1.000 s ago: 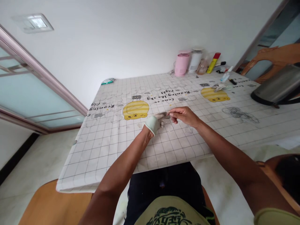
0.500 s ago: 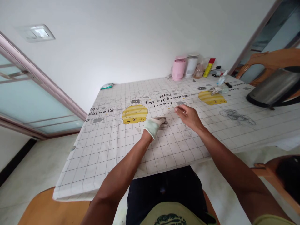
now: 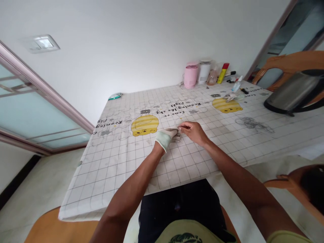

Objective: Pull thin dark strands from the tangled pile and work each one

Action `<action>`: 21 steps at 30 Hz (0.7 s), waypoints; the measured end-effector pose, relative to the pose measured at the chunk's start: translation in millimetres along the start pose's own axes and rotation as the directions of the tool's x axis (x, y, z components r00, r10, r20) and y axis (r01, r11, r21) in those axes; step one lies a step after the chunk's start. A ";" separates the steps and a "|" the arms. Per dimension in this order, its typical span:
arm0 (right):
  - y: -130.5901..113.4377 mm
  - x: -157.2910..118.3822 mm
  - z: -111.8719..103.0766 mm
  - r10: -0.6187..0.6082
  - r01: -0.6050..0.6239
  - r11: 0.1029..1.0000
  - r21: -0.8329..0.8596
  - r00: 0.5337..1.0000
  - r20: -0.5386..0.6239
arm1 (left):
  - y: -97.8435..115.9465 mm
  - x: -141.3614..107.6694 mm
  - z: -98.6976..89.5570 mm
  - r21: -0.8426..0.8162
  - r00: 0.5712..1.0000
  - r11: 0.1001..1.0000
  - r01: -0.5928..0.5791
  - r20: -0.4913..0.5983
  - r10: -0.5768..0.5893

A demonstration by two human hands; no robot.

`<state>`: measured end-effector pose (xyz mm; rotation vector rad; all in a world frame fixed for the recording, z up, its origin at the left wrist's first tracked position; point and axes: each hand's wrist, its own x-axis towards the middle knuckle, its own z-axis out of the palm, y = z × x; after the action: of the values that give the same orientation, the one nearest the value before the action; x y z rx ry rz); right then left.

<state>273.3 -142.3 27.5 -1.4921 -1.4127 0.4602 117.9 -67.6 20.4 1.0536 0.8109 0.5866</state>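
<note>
- Clock centred on the hands, 12 towards the wall.
- Left hand (image 3: 170, 136): in a pale glove (image 3: 162, 139), at the centre, low over the checked tablecloth (image 3: 106, 165); fingers stretched out, close together. Cannot tell if anything is clamped under them.
- Right hand (image 3: 193, 131): bare, just to the 3 o'clock side; thumb and fingertips together beside the gloved fingertips. Whether they touch the glove or clamp something fine, I cannot tell.
- 12 o'clock, against the wall: pink container (image 3: 190, 77).
- 1 o'clock: white container (image 3: 204, 73), then clear bottle (image 3: 212, 78) and yellow can (image 3: 222, 75) with a red cap, standing close in a row.
- Between 1 and 2: small spray bottle (image 3: 236, 84), upright.
- 2 o'clock: crumpled pale cloth (image 3: 231, 97), lying near that bottle.
- Between 2 and 3: metal kettle (image 3: 291, 92), bulky, hiding part of the wooden chair (image 3: 296, 60) behind it.
- 3 o'clock: tangle of thin grey strands (image 3: 250, 123), well apart from the right hand.
- 10 o'clock, far table corner: green-and-white packet (image 3: 115, 96).
- Between 7 and 8: chair seat (image 3: 63, 229), partly under the table edge.
</note>
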 end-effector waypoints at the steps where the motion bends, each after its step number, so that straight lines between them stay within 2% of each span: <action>1: 1.5 -0.3 -1.0 -0.030 0.029 0.999 -0.035 0.999 -0.020 | 0.6 -1.5 0.4 -0.009 1.000 1.000 0.005 -0.019 -0.005; 5: 1.8 -3.6 -6.2 -0.179 0.164 0.967 -0.194 0.982 -0.064 | 4.9 -8.8 1.6 -0.082 0.989 0.995 -0.059 -0.138 0.047; 8: -4.3 -7.9 -8.2 -0.231 0.206 0.950 -0.237 0.969 -0.083 | 9.0 -11.8 0.9 -0.129 0.978 0.984 -0.119 -0.187 0.094; 15: -8.9 -17.9 -7.2 -0.206 0.165 0.952 -0.256 0.968 -0.142 | 15.3 -7.8 -2.5 -0.088 0.985 0.995 -0.053 -0.171 0.037; 21: -0.5 -15.4 -15.2 -0.381 0.339 0.846 -0.412 0.924 -0.022 | 17.8 -12.4 -1.0 -0.003 0.992 1.000 -0.009 -0.124 0.008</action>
<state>281.6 -162.2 29.3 -1.4888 -1.7287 -0.1557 109.1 -69.5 40.2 1.0247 0.9142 0.6657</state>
